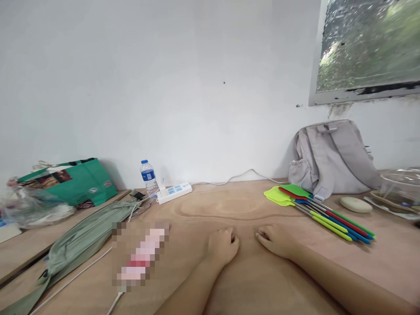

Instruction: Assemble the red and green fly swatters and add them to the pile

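My left hand (224,246) rests on the wooden table (236,284), its fingers curled into a loose fist with nothing visible in it. Just to its right lies my right hand (276,240), also curled closed on the tabletop, and a small gap separates the two. Nearest my right hand is a bundle of fly swatters (323,210) with yellow, green, red and blue parts and metal shafts. On the left side, a pinkish flat object (142,258), blurred by pixelation, lies apart from my left hand with a white cable at its near end.
A water bottle (149,179) stands beside a white power strip (174,193) near the wall. At left are a grey-green strap bag (88,236) and a green bag (78,186). A grey backpack (331,157), an oval cream object (355,204) and a clear container (400,186) sit at right.
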Available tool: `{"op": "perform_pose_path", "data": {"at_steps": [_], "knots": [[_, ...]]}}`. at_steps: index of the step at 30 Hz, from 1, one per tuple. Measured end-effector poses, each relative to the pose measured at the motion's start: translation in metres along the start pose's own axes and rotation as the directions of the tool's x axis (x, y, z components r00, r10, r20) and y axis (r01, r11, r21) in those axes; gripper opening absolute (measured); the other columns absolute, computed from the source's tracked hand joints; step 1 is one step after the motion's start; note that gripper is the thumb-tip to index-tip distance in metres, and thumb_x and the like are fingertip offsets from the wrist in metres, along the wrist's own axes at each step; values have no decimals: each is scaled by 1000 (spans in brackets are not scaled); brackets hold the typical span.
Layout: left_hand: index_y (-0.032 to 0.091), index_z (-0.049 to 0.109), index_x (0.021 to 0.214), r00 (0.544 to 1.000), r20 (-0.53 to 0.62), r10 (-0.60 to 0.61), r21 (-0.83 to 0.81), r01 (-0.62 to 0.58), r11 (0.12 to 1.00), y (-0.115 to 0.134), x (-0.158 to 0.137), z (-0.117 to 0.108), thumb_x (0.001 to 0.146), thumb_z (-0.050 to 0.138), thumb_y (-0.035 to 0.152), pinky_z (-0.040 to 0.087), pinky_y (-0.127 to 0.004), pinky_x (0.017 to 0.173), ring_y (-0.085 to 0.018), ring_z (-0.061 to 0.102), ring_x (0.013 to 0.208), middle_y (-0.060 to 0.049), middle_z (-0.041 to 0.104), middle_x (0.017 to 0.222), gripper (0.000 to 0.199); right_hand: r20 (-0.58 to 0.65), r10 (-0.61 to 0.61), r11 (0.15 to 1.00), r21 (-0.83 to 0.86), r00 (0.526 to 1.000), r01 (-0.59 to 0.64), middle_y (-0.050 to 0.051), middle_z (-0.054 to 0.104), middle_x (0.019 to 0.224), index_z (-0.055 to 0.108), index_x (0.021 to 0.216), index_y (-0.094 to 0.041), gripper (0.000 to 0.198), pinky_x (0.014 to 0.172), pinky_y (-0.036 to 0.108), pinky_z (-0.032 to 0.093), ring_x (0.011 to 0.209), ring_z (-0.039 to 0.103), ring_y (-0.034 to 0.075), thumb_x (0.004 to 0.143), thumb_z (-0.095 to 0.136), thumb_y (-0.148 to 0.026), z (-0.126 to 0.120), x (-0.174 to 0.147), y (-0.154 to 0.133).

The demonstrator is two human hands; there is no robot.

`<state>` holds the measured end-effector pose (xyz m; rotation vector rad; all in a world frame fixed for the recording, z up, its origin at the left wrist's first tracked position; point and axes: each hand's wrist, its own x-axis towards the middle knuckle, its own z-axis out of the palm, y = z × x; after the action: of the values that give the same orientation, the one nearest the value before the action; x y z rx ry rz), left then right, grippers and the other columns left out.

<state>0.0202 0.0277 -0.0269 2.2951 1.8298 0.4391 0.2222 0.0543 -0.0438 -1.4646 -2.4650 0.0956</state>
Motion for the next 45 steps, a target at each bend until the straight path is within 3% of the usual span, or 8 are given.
{"op": "perform_pose_path", "data": {"at_steps": [4,11,27,39,45], "knots": [[16,56,70,998,-8,-59,-6,59,998,-8,-3,-3,76,40,26,30,-27,53,-21,56,64,-9,61,68,20,11,16,1000,7,1000,-16,3,60,64,54,62,-18,32,52,26,24,59,50,14,84,36,-33,-4,-4,5],[17,54,67,999,4,-42,-49,42,998,-19,-3,-5,73,43,21,23,-24,49,-16,52,60,-4,58,64,14,17,-40,998,52,999,39,3,61,67,56,64,-18,32,55,25,27,61,51,14,84,36,-32,-4,-1,7],[17,54,65,999,6,-45,-80,45,996,-18,-5,-8,72,43,19,22,-24,50,-15,50,58,-3,58,63,13,10,-64,997,36,998,64,3,60,67,53,63,-19,33,55,26,28,62,50,14,84,33,-34,-3,-4,10],[17,52,62,1000,-7,-23,-116,22,993,-20,-4,-5,72,42,19,21,-23,49,-14,48,55,-2,56,60,14,33,-69,994,93,997,66,2,56,66,45,61,-20,24,56,26,32,60,47,14,81,39,-31,-25,-41,38],[18,47,60,1000,-14,-14,-108,13,994,-19,-3,-7,72,43,19,21,-24,50,-15,48,57,-2,55,60,13,33,-143,988,70,989,140,1,57,66,48,64,-20,22,56,25,32,59,47,13,81,39,-31,-23,-45,14]]}}
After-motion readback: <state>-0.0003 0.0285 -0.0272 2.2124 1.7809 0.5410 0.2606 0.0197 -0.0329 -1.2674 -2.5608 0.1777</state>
